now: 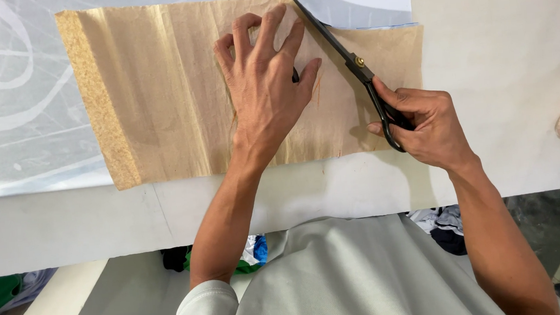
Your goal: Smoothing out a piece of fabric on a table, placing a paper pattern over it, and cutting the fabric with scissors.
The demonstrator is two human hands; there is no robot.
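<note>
I judge I'm mid-cut: my left hand [264, 88], fingers spread, pins the shiny tan fabric piece [173, 92] while my right hand [426, 128], fingers curled through the handles, works the black long-bladed scissors [341, 51], which need a steady closing along the edge.

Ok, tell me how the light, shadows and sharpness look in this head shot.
Head view: soft, even light, no hard glare. The left hand casts a faint shadow on the tan fabric, which shows a mild sheen along its folds. The right hand and black scissors are sharp, with no motion blur. The table edge bows slightly, showing wide-angle distortion. The clutter below the table looks dimmer.
</note>
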